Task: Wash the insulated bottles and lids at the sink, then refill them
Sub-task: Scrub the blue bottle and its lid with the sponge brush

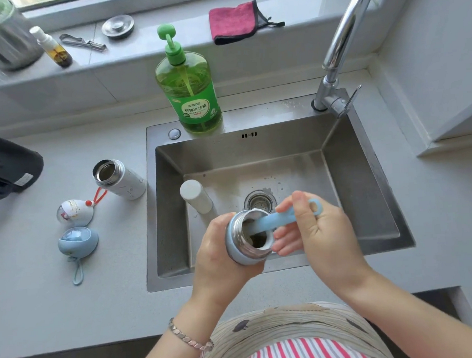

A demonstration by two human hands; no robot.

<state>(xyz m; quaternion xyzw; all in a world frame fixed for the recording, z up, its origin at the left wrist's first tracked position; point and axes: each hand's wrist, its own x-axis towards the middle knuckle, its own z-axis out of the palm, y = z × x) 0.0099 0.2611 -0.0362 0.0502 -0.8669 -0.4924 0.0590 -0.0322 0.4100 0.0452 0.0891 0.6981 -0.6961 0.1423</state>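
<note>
Through the head camera I saw the left hand (219,251) wrapped tight round the small blue bottle with a shiny steel mouth (242,251), over the grey steel sink (365,172). The right hand (314,229) pinched the pale blue plastic brush handle (275,222), which went down into the bottle's mouth. Well left of that grip were the open white steel bottle (120,179), the white egg-shaped lid (75,213) and the blue egg-shaped lid (78,242).
</note>
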